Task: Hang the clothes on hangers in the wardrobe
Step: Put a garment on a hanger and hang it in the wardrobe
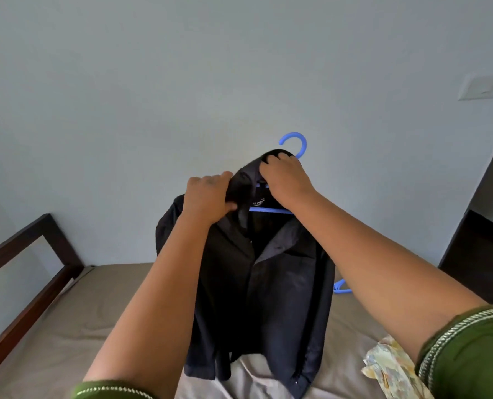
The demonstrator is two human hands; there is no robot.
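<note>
I hold the black shirt (268, 269) up above the bed (81, 312), with the blue hanger (295, 142) inside its neck. The hanger is my reference for every position below.

**Hand state**
- Left hand (208, 197): fingers curled round the collar fabric, just left of the hanger's neck. It grips the shirt.
- Right hand (285, 180): fingers bent over the collar directly below the hook, pinching cloth there. I cannot tell whether it also grips the hanger itself.

**Task item position**
The shirt hangs below the hanger, front open, with its hem touching the bed. Only the hook and part of the crossbar are visible; the rest is covered by fabric.

**Fault conditions (judged)**
1. Shoulder not seated: if either hand lets go before the collar sits centred on the hook, the shirt is likely to slide off one arm of the hanger.
2. Open front: with the placket unfastened, tilting the hanger could shed the garment.
3. Hem drag: lifting away sideways may snag the hem on the bedding.

**Surface and room**
Below the hanger lies a mattress in a taupe sheet, with a dark wooden frame (23, 269) to its lower left. A second blue hanger (340, 286) lies on the bed, below and to the right of the reference. A floral garment (389, 367) lies further below and to the right. A pale wall (153, 82) stands behind; a switch plate (480, 87) sits above and to the right. The wardrobe is not identifiable.
</note>
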